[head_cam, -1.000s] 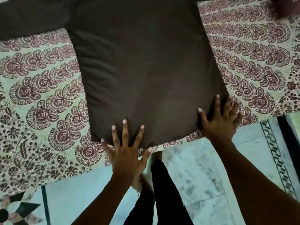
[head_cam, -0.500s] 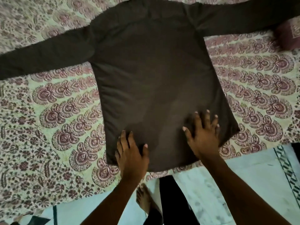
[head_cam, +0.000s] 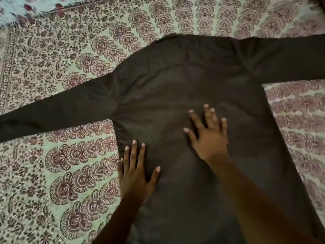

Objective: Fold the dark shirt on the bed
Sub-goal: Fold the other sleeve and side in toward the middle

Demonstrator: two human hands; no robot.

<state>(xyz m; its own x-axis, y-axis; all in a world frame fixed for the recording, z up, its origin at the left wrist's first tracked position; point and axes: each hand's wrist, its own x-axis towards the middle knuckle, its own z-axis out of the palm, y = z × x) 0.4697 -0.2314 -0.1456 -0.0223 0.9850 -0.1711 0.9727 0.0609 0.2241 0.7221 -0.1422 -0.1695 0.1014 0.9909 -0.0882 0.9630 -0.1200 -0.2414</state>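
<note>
Starting left of the dark shirt (head_cam: 193,81), its left sleeve (head_cam: 52,113) runs straight out from the shoulder across the printed sheet (head_cam: 61,173) of the bed. It probably lies that way so you can fold it inward in one clean move. Your left hand (head_cam: 135,175) lies flat on the shirt's left side, below the armpit. Its fingers (head_cam: 133,155) are straight and slightly apart with the thumb spread wide, and the little finger sits right at the side edge, where cloth meets sheet. It grips nothing; it looks placed to pin that edge and press out slack. Further in, your right hand (head_cam: 209,138) rests palm down on the middle of the shirt's body. Its fingers are fanned apart and point toward the collar end, pressing rather than pinching, which suits smoothing the panel before any crease is made. Right of the shirt's body, the right sleeve (head_cam: 290,59) reaches out past the frame edge, mirroring the other one. The shirt lies spread open with its collar end away from you and its hem toward you, out of view under your arms. I judge that folding proper has not begun: no part is turned over yet, and wrinkles near the shoulders may need flattening.
</note>
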